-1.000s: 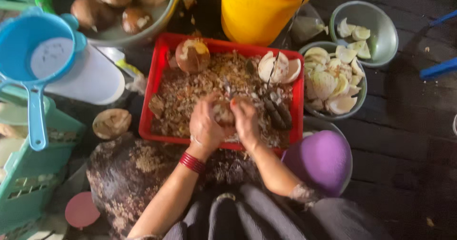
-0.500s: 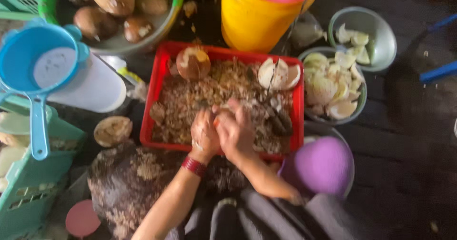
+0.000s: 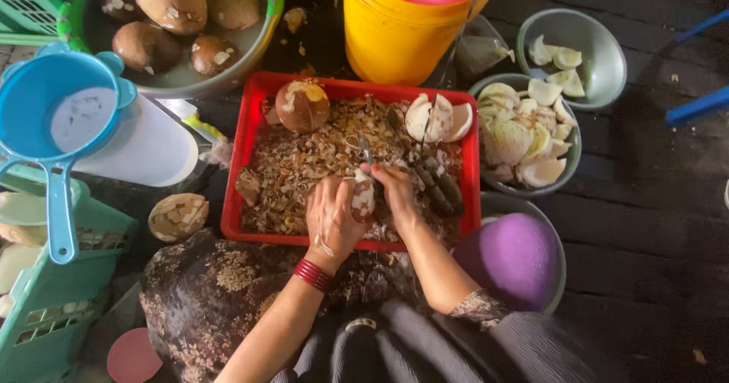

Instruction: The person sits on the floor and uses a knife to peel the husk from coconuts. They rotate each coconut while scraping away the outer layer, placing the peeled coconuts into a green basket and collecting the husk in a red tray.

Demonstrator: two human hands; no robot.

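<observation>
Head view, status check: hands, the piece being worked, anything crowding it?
Left hand shut on coconut piece. Right hand shut on knife, blade by the piece. Both over red tray of shavings. Nothing crowding.

Dark wooden plank floor in dim light, scattered with crumbs and scraps.
</observation>
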